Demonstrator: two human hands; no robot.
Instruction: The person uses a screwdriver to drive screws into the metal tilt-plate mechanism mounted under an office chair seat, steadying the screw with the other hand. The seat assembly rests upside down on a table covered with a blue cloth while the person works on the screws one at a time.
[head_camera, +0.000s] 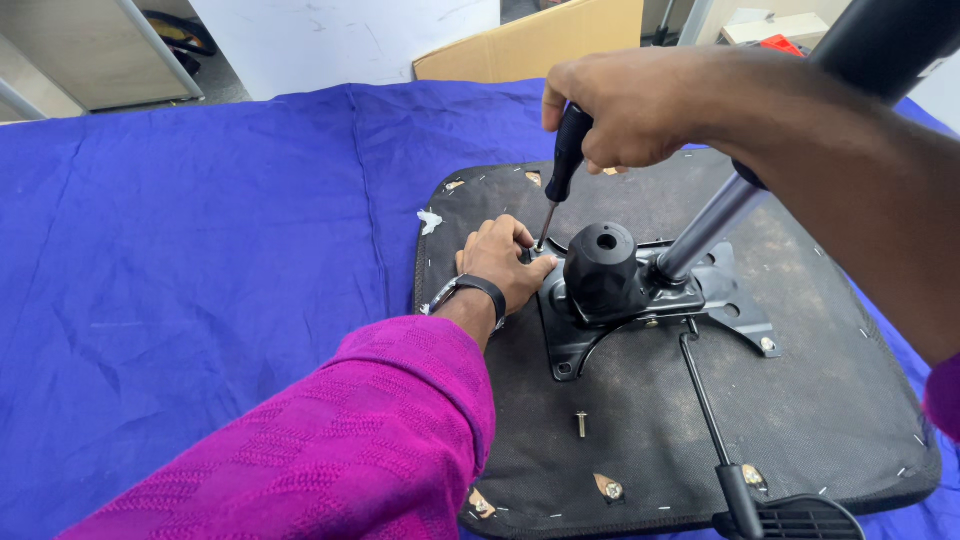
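An upturned black chair seat (800, 400) lies on a blue cloth (200, 250), with a black metal tilt mechanism (640, 300) on its underside. My right hand (640, 110) grips the black handle of a screwdriver (566, 160), its tip down at the mechanism's near-left corner. My left hand (503, 262) rests at that corner, fingers curled around the screwdriver tip. A loose screw (581, 423) lies on the seat below the mechanism. A silver gas-lift tube (705, 225) rises from the mechanism to the upper right.
A thin black lever (705, 400) runs from the mechanism to a handle at the seat's front edge. A cardboard box (530, 40) stands behind the cloth. A grey cabinet (90, 60) is at the far left.
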